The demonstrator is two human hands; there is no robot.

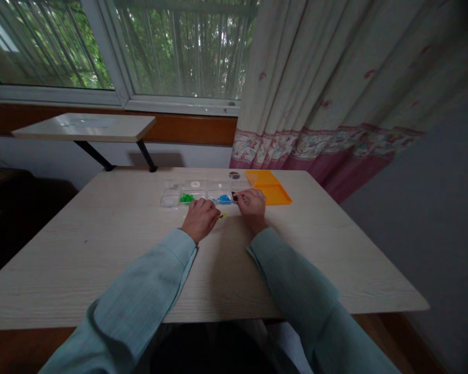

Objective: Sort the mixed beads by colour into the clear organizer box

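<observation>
Table [120, 249], one, pale: near its far edge lay a clear divided tray [169, 200], with an orange case [275, 196] beside it toward the far right corner. Already in separate compartments: green pieces [186, 198], blue pieces [223, 199], dark pieces [234, 196]. Outstanding, by appearance: a yellow piece [224, 214], outside the tray on its near-edge side. Left hand [201, 218]: fingers drawn together beside the yellow piece (grip too small to tell). Right hand [252, 208]: fingers curled over the dark pieces, hold likewise unclear. The work looked partly done.
</observation>
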